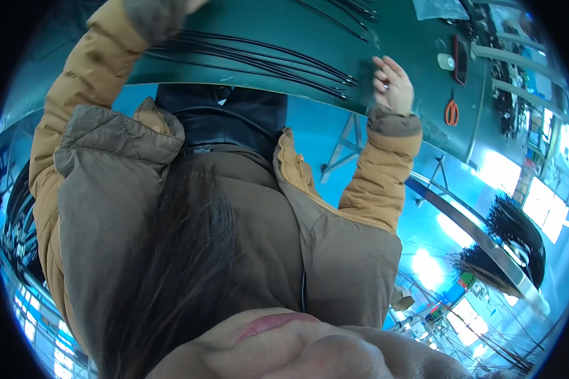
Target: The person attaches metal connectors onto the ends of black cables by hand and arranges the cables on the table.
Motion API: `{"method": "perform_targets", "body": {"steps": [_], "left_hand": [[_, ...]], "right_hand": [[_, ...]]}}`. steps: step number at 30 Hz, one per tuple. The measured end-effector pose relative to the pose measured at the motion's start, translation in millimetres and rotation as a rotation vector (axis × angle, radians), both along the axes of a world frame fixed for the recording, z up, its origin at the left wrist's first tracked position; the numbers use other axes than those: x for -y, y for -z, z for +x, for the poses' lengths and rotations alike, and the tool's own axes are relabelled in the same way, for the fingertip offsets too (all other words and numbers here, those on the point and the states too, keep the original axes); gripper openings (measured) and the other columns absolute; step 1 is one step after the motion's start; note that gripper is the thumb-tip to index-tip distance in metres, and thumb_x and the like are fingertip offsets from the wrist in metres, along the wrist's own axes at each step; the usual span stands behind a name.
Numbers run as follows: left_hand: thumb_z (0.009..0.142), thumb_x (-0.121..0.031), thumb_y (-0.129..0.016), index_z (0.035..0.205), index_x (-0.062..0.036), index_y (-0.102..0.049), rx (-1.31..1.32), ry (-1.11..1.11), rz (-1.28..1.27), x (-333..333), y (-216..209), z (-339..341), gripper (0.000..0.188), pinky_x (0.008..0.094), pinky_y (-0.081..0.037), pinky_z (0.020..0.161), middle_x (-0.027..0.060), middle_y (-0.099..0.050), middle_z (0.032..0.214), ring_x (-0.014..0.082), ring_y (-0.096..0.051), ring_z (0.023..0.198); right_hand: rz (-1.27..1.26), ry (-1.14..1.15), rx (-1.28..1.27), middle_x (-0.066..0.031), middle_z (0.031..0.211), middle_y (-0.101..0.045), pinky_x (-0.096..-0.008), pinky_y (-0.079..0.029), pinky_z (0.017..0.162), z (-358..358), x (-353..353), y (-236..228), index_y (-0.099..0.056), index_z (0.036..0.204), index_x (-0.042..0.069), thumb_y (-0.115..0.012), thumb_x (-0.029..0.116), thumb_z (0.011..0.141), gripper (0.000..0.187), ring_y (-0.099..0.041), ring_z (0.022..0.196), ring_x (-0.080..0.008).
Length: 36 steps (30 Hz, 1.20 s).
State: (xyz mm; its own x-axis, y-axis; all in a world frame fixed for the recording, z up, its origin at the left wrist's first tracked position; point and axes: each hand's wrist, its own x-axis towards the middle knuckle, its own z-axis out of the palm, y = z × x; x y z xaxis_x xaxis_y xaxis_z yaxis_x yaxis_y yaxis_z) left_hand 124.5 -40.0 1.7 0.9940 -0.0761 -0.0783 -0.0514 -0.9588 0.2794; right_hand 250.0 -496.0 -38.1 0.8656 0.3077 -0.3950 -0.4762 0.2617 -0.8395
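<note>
Far left, behind the left hand and near the floor: one dark bundle (19, 230), blurred. At the top edge: left hand (196, 5), mostly cut off by the frame; impossible to make out whether spread, pressed together or pinching. Just below and to its right: black cables (259, 57), at least five, lying lengthwise on the green table (417, 31), with left ends hidden by the left sleeve (117, 31) and right ends reaching close to the right hand (395, 85). Beyond these, ahead and left of the right hand: a shorter-looking set (335, 18), at least three, running out of view.

Right hand above the table, fingers bent and slightly parted; impossible to make out whether pinching anything. Ahead of it and to its right: one clear bag (439, 7), any print too small to read. To its right: one tape roll (446, 61), markings likewise unreadable; beside that, one dark oblong (459, 60) with red. Right and slightly nearer the body: one pair of orange-handled scissors (452, 114). Farther right, off the table: two bristly black bundles (521, 243) by a metal bar (468, 230).
</note>
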Motion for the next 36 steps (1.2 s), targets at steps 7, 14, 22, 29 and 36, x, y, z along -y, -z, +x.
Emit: {"method": "perform_targets", "body": {"steps": [7,14,22,29,36], "left_hand": [[0.096,-0.021,-0.067,0.111,-0.0073,-0.069,0.329,0.277,-0.027,149.3,49.1,87.7,0.021,0.0452,-0.050,0.092,0.0155,-0.062,0.106,0.0363,-0.061,0.102],[0.095,-0.015,-0.065,0.098,-0.0067,-0.064,0.253,0.300,-0.103,142.0,60.3,97.4,0.009,0.0453,-0.049,0.081,0.0148,-0.058,0.095,0.0357,-0.059,0.092],[0.092,-0.009,-0.069,0.098,-0.0058,-0.065,0.413,0.311,-0.438,138.4,42.7,65.4,0.007,0.0444,-0.051,0.077,0.0165,-0.058,0.095,0.0390,-0.060,0.088],[0.092,-0.010,-0.069,0.098,-0.0064,-0.066,0.403,0.345,-0.405,135.9,49.2,64.2,0.008,0.0440,-0.051,0.078,0.0165,-0.058,0.095,0.0389,-0.060,0.089],[0.091,-0.010,-0.069,0.100,-0.0061,-0.066,0.377,0.330,-0.440,149.0,38.8,60.2,0.010,0.0454,-0.052,0.080,0.0174,-0.061,0.097,0.0404,-0.062,0.091]], "right_hand": [[0.251,-0.027,-0.206,-0.0168,0.099,-0.067,-0.0215,-0.034,0.045,-1.0,-45.1,9.2,-0.057,0.114,0.000,-0.061,0.023,0.106,0.025,-0.043,0.059,-0.0095],[0.187,-0.040,-0.191,-0.0210,0.107,-0.063,-0.0223,-0.040,0.053,-11.1,-42.0,-3.4,-0.053,0.121,-0.003,-0.054,0.018,0.109,0.025,-0.049,0.070,-0.0126],[0.206,-0.108,0.004,-0.0162,0.107,-0.067,-0.0223,-0.037,0.047,-14.4,-42.1,4.1,-0.059,0.125,0.002,-0.059,0.011,0.106,0.021,-0.047,0.064,-0.0110],[0.236,-0.107,-0.023,-0.0105,0.103,-0.066,-0.0227,-0.037,0.048,-15.9,-41.3,4.1,-0.065,0.118,0.003,-0.062,0.012,0.104,0.016,-0.047,0.064,-0.0106],[0.020,-0.196,0.221,-0.0089,0.097,-0.068,-0.0212,-0.037,0.049,-29.0,-51.6,-14.2,-0.067,0.114,-0.001,-0.065,0.011,0.102,0.016,-0.049,0.064,-0.0076]]}}
